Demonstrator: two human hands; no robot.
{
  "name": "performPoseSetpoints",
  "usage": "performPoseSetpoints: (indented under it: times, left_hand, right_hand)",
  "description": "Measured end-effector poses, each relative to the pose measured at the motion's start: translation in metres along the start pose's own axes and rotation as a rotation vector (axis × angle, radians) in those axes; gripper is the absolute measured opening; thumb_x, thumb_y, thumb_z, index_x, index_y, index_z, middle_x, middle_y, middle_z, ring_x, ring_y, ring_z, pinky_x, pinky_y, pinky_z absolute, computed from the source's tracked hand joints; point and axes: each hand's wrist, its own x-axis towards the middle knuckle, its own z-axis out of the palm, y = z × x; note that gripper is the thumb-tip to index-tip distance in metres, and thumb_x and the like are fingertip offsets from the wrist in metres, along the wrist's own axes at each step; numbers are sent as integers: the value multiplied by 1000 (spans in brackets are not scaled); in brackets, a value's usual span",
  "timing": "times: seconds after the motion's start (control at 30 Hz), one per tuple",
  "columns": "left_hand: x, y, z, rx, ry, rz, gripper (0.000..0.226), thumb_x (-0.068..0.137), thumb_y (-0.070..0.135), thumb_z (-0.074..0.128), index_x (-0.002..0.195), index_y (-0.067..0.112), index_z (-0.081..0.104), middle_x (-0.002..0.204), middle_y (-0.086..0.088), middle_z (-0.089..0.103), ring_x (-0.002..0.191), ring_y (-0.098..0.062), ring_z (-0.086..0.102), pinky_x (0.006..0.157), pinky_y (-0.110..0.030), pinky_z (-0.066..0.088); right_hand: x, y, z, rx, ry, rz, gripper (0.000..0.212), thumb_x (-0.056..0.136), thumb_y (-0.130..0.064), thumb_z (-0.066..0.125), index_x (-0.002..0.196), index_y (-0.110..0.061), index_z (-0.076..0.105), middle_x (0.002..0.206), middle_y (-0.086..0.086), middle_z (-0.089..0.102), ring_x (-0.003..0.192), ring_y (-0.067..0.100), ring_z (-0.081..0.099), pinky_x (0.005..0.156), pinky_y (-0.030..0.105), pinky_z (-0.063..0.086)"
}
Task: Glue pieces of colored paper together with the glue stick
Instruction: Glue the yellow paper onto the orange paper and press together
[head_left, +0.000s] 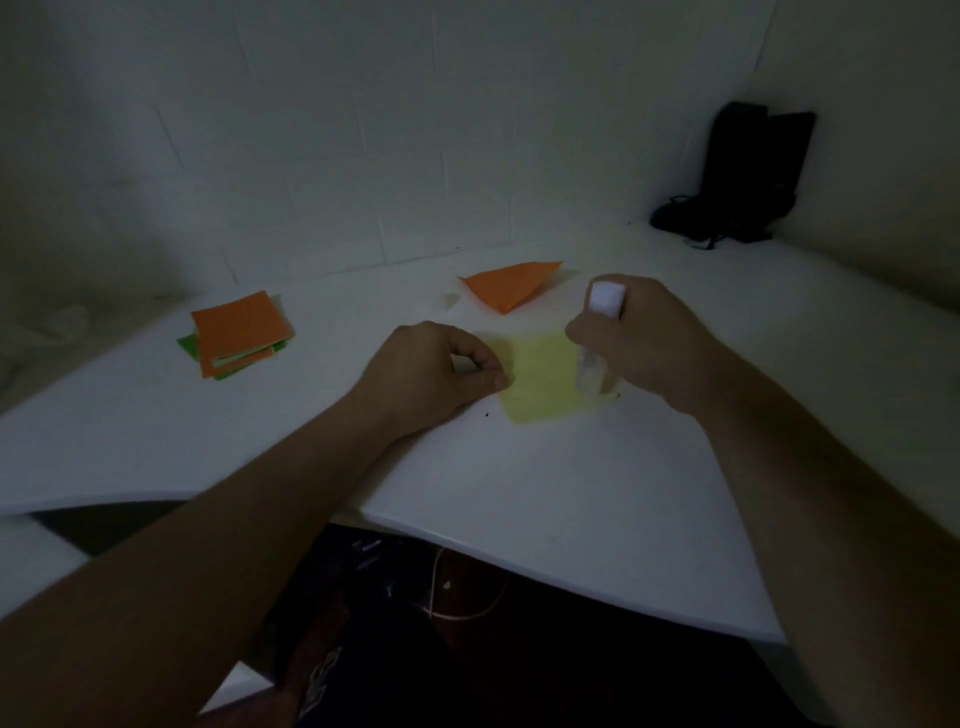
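Yellow paper square (540, 376) flat on the white surface (519, 493), near the front edge, between the two hands. Left hand (431, 371) at its left edge, fingers (485, 364) curled, thumb and forefinger tip meeting on the paper's left border and pinning it there. Right hand (644, 343) over the right edge, fingers wrapped round the glue stick (597, 358); white cap end up above the knuckles, pale barrel slanting down from the fist to the paper's right margin, tip at or just over the sheet, contact too blurred to tell. Both forearms reaching in from the bottom of the view.

Beyond the yellow sheet, toward the wall: orange folded paper (511, 286), pointed, lying apart from both hands. Well to the left: stack of paper squares (236, 335), orange on top, green showing beneath, edges fanned out of line. Far right corner against the wall: black object (743, 176), upright, with a dark cord at its base; nature unclear in the dim light.
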Motion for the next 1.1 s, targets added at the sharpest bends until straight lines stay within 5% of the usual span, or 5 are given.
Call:
performPoseSetpoints:
  times: [0.17, 0.4, 0.67, 0.83, 1.1]
  left_hand:
    - [-1, 2, 0, -14, -10, -3, 11, 84, 44, 81, 84, 33, 79, 59, 46, 53, 62, 20, 53, 60, -1, 33]
    - [-1, 2, -1, -4, -1, 5, 10, 84, 46, 81, 82, 37, 77, 62, 48, 54, 65, 21, 53, 61, -2, 33]
    - [-1, 2, 0, -2, 4, 8, 12, 84, 46, 81, 85, 34, 80, 62, 49, 53, 64, 21, 53, 63, -1, 34]
    - [-1, 1, 0, -8, -4, 2, 13, 84, 47, 81, 84, 34, 79, 59, 46, 53, 61, 19, 53, 61, -3, 33]
    - [-1, 0, 0, -16, -4, -8, 12, 84, 47, 81, 84, 35, 80, 62, 46, 55, 64, 19, 54, 61, -2, 33]
  right_hand:
    - [-2, 4, 1, -189, -15, -45, 32, 91, -30, 69, 77, -8, 51, 71, 4, 57, 54, 5, 43, 50, 19, 33]
    - [-5, 0, -5, -146, -145, 0, 33, 73, -36, 63, 76, -8, 47, 80, 19, 55, 62, 16, 47, 59, 37, 40]
    - [-5, 2, -10, -62, -157, 45, 34, 85, -12, 67, 65, -11, 40, 62, -2, 40, 53, 10, 40, 56, 30, 35]
    - [2, 7, -9, -65, 45, 10, 30, 91, -24, 68, 76, -3, 52, 72, 13, 57, 60, 14, 51, 60, 32, 41]
    - [-2, 10, -8, -154, -81, -30, 32, 88, -27, 69, 77, -6, 47, 72, 6, 51, 63, 15, 45, 63, 34, 38]
